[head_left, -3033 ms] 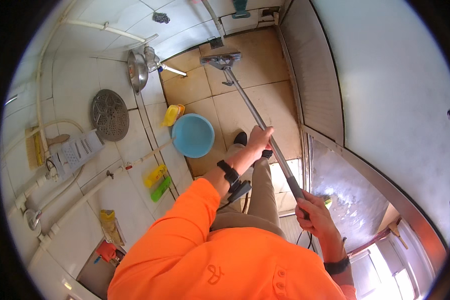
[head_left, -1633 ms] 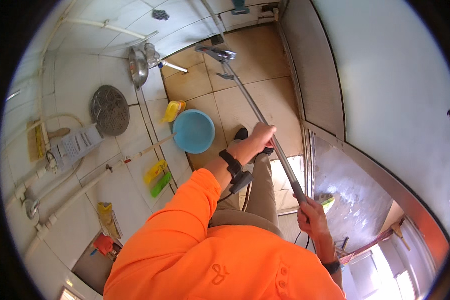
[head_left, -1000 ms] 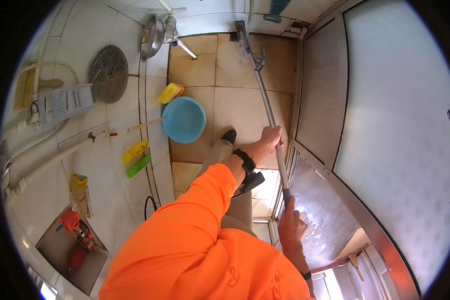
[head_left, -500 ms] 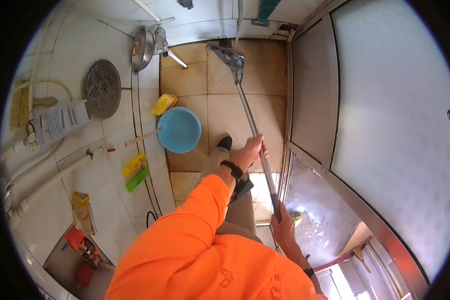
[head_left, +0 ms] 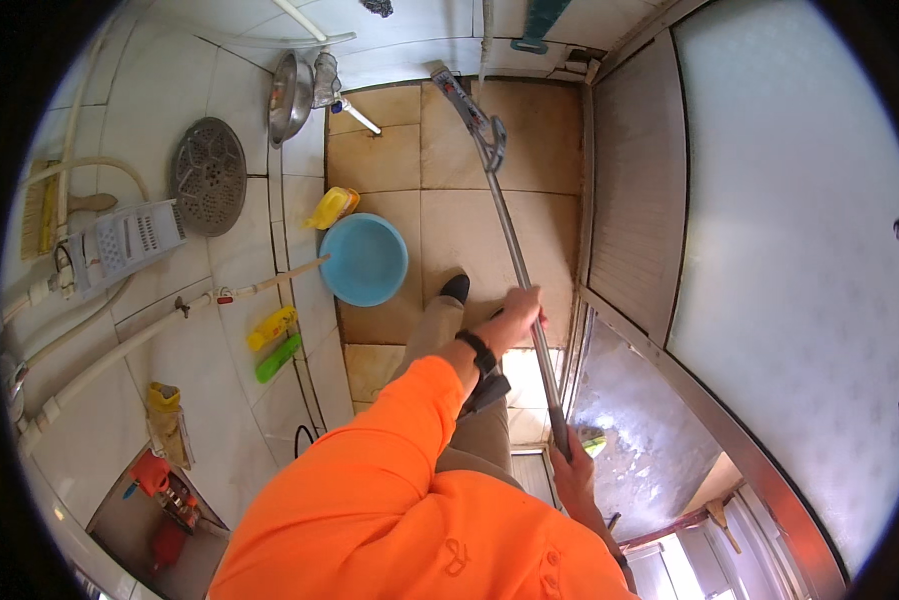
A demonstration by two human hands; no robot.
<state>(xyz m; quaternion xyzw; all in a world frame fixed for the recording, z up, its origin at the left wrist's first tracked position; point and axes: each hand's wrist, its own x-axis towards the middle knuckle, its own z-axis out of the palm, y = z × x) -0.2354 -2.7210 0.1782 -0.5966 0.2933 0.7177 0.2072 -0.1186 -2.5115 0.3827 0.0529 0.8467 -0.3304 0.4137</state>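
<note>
A long-handled mop (head_left: 511, 232) slants across the tiled floor, its narrow grey head (head_left: 462, 103) lying near the far wall. My left hand (head_left: 517, 316), at the end of an orange sleeve and with a black band on the wrist, is wrapped round the middle of the metal pole. Lower down and to the right, my right hand (head_left: 573, 476) grips the dark upper end of the handle. The mop head's underside is hidden from view.
Left of the pole, a light blue basin (head_left: 365, 260) stands by the wall beside a yellow bottle (head_left: 333, 207). A pipe (head_left: 120, 352) runs along the left wall, near a hanging perforated metal disc (head_left: 210, 178). A frosted panel door (head_left: 790, 250) bounds the right side.
The mop head has turned and shifted slightly farther and to the right. My left hand has come a little nearer with the pole, and my right hand has moved slightly nearer too.
</note>
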